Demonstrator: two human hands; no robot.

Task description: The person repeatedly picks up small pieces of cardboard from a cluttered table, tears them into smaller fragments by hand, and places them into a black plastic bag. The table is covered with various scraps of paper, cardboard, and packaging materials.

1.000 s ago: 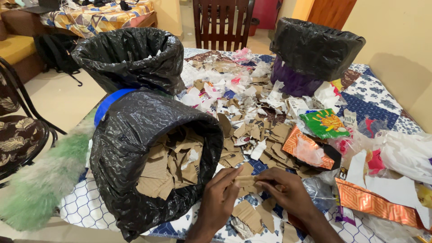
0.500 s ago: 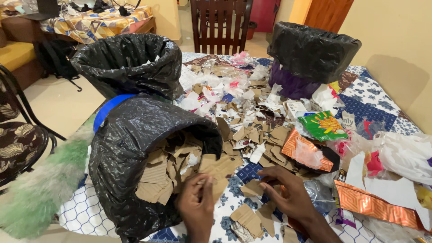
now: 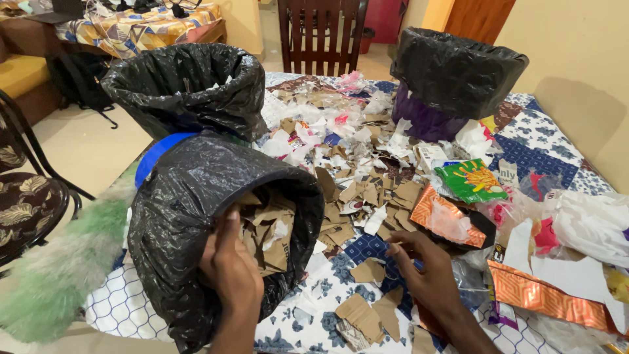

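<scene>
Head view, left hand [image 3: 230, 272] now inside tipped bin [image 3: 190, 196], cardboard dropped

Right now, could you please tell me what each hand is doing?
Left hand: open inside the tipped bin bag, holding nothing visible.
Right hand: open, fingers over cardboard scraps.

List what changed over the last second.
The left hand carried cardboard scraps from the table into the tipped black-lined bin and is now at its mouth. The right hand let go and rests by loose cardboard pieces. Both upright bins stayed put.
</scene>
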